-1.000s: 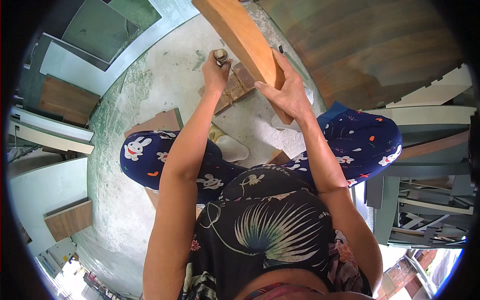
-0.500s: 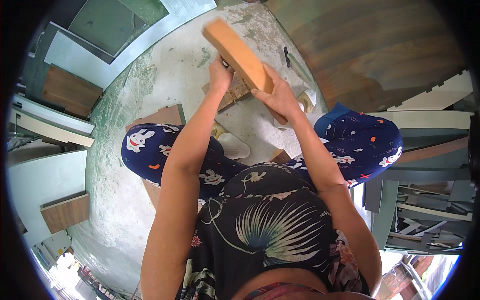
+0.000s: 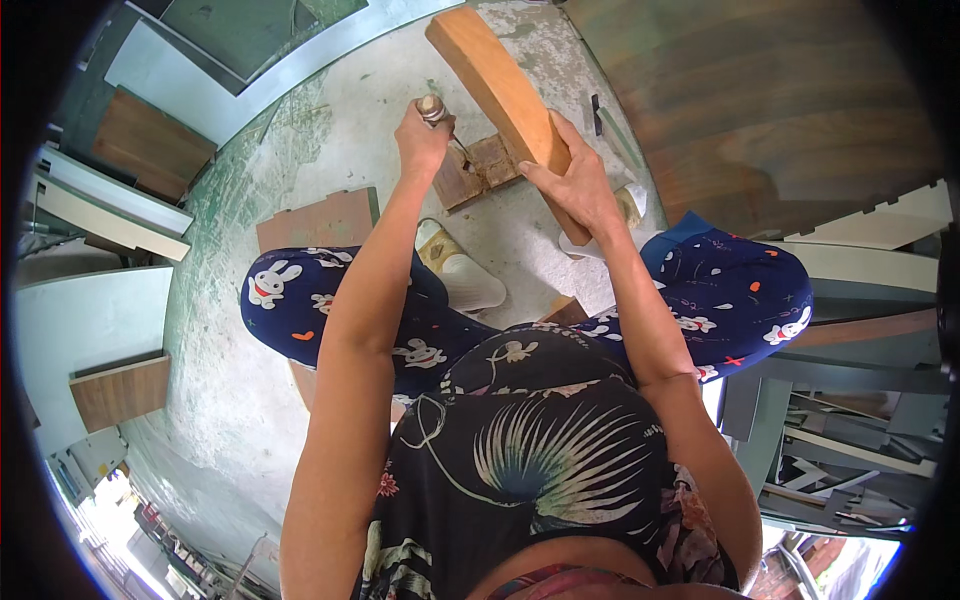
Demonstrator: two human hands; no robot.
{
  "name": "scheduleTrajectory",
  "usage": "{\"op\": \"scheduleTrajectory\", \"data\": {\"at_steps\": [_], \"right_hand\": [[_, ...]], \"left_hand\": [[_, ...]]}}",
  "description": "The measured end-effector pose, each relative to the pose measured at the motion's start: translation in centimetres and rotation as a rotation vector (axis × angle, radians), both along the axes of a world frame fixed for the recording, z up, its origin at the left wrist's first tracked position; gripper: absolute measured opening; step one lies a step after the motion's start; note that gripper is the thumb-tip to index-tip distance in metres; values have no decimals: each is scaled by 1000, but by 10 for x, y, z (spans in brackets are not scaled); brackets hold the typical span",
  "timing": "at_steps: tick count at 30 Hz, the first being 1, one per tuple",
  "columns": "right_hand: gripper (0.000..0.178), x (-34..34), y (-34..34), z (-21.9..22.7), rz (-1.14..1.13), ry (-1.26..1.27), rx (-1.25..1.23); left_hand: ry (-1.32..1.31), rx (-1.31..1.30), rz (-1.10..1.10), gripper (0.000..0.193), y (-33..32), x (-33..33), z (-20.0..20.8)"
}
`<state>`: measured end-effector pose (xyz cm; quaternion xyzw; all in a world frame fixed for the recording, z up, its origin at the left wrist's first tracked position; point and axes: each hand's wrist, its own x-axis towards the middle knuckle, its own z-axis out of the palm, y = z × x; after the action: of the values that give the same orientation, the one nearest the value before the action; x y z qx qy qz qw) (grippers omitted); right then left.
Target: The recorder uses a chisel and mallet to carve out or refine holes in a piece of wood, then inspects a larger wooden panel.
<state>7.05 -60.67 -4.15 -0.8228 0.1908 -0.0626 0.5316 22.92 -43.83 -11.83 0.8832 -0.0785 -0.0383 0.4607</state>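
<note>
My left hand [image 3: 421, 146] is wrapped round the handle of a chisel [image 3: 432, 106], whose butt with a metal ring shows above the fist. Its thin shank slants down to a brown wooden board [image 3: 490, 163] on the floor between my feet, next to a small dark notch. Whether the tip touches the wood I cannot tell. In my right hand [image 3: 582, 186] is a thick orange-brown wooden bar [image 3: 495, 80], gripped near its lower end. The bar tilts up and to the left, its far end raised beyond the chisel and apart from it.
A reddish-brown board [image 3: 318, 220] lies beside my left knee. Wooden panels [image 3: 150, 145] and pale strips lean along the left. A large brown sheet [image 3: 740, 110] fills the far right, with stacked offcuts [image 3: 850, 450] below it. My slippered foot [image 3: 440, 250] is close to the board.
The wooden bar has moved up and to the right, away from the chisel. My left hand has shifted a little left, and the chisel's butt is now in sight.
</note>
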Motion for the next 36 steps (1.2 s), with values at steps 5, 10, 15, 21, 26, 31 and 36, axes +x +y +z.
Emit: {"op": "scheduleTrajectory", "data": {"at_steps": [5, 10, 15, 21, 26, 31, 36], "right_hand": [[82, -2, 7, 17, 64, -118, 62], [82, -1, 19, -4, 132, -274, 60], [83, 1, 12, -21, 149, 124, -174], [83, -2, 1, 4, 44, -88, -64], [83, -1, 2, 16, 43, -160, -16], [84, -3, 2, 11, 50, -124, -6], [84, -3, 2, 9, 43, -116, 29]], "left_hand": [[43, -70, -25, 33, 3, -4, -12], [-2, 29, -72, 34, -3, -4, -18], [15, 68, -57, 34, -10, -4, -14], [64, 96, -103, 35, -14, 2, -7], [2, 60, 8, 33, -15, -3, -3], [-66, -97, 166, 32, -11, -1, -7], [-157, -154, 35, 32, -8, 13, -12]]}}
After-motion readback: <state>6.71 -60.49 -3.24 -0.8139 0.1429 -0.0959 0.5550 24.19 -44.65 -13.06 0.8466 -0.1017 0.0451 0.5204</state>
